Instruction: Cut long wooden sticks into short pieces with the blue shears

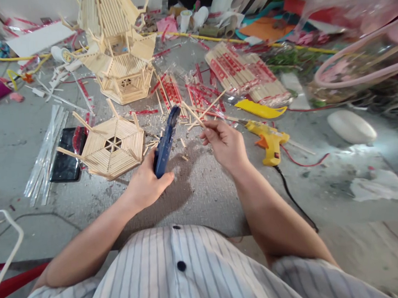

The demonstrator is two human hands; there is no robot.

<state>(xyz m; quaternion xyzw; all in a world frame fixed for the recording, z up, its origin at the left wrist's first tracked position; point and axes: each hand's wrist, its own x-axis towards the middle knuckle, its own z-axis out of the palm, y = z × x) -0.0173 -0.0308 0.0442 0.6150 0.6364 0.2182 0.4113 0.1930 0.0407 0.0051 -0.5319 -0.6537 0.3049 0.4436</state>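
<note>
My left hand (150, 179) is closed around a pair of blue-handled cutters (165, 144), which points up and away from me. Its jaws are too small to read clearly. Between the thumb and fingers of my right hand (226, 145) is a thin wooden stick (193, 113), its far end slanting up to the left near the cutters' tip. Left of the cutters lies a hexagonal stick panel (124, 142) with short posts standing up at its corners. Several short cut stick pieces (185, 157) are scattered on the table between my hands.
A tiered stick pagoda (123, 77) stands at the back left. Red-wrapped sticks (170, 94) and bagged bundles of sticks (231, 68) lie behind my hands. A yellow glue gun (269, 138) with a black cord lies right, near a white computer mouse (352, 126). A black phone (64, 164) lies left.
</note>
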